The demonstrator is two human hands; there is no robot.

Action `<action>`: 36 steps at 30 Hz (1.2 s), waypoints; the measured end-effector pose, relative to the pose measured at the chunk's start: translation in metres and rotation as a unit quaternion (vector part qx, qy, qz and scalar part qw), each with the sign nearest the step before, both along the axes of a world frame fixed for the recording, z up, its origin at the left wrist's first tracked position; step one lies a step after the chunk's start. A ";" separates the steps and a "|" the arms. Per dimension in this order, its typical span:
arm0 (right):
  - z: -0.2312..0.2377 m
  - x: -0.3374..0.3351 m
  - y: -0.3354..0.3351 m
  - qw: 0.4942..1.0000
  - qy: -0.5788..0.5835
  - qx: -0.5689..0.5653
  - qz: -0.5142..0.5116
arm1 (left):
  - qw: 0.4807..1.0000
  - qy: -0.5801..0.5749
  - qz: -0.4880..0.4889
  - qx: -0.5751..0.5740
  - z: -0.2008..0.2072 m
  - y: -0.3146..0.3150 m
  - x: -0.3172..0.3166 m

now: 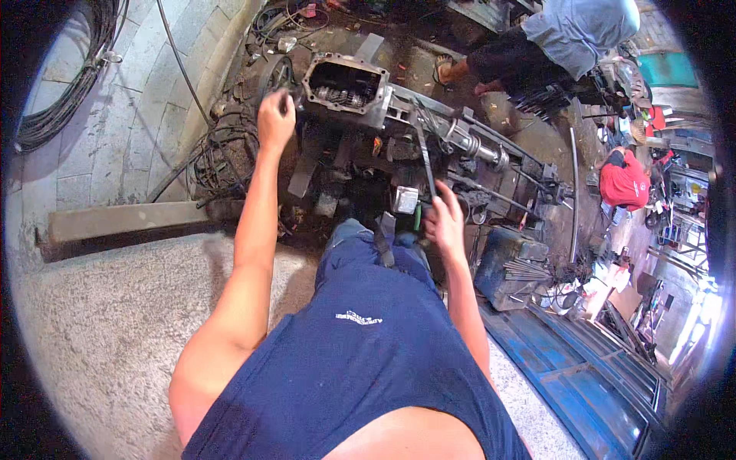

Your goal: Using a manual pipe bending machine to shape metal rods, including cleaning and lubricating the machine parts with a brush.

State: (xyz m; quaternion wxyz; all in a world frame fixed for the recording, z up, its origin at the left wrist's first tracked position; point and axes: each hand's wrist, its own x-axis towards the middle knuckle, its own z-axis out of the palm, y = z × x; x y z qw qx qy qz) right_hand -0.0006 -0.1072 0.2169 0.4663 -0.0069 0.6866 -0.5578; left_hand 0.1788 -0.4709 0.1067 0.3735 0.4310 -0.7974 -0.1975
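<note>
My left hand (276, 123) is raised at the left end of an open metal gear housing (376, 115), its fingers closed. A small dark piece shows at the fingertips, too little of it to name. Gears (341, 96) are visible inside the housing, which has no cover. My right hand (445, 224) is lower and to the right, closed on the near end of a long, thin metal bar (425, 149). That bar slants up and away toward a machine bed with a shiny cylindrical spindle part (464, 139). A dark wheel (277, 74) stands just beyond my left hand.
Below the housing sits a pale square block (405, 200). A grey metal box (510, 264) and blue metal frame (567, 376) lie right. One person (575, 38) crouches opposite; another in red (625, 180) is farther right. Cables (218, 149) tangle by the left wall.
</note>
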 end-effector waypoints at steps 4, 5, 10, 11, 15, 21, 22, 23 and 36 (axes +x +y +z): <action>-0.002 0.026 -0.082 0.999 -0.019 0.019 0.046 | 0.988 -0.093 0.093 -0.079 -0.002 -0.086 -0.013; -0.005 0.031 -0.095 0.996 0.026 0.051 0.068 | 0.988 -0.091 0.093 -0.078 -0.006 -0.104 -0.017; -0.025 0.041 -0.136 0.999 0.000 0.048 0.014 | 0.924 -0.210 0.072 0.312 -0.028 -0.151 -0.027; -0.030 0.044 -0.144 0.998 -0.002 0.060 0.009 | 0.911 -0.191 0.063 0.359 -0.031 -0.155 -0.029; -0.043 0.045 -0.167 0.982 0.107 0.151 0.048 | 0.934 -0.176 0.121 0.287 -0.039 -0.149 -0.032; -0.028 0.019 -0.173 0.971 0.137 0.113 0.158 | 0.949 -0.096 0.147 0.262 -0.040 -0.108 -0.011; -0.023 0.015 -0.174 0.969 0.135 0.133 0.157 | 0.954 -0.062 0.149 0.254 -0.041 -0.100 -0.007; -0.019 0.010 -0.176 0.980 0.081 0.115 0.144 | 0.962 -0.020 0.149 0.229 -0.043 -0.096 -0.004; 0.007 0.026 -0.166 0.960 -0.278 0.020 -0.008 | 0.972 -0.017 0.136 0.190 -0.042 -0.089 0.004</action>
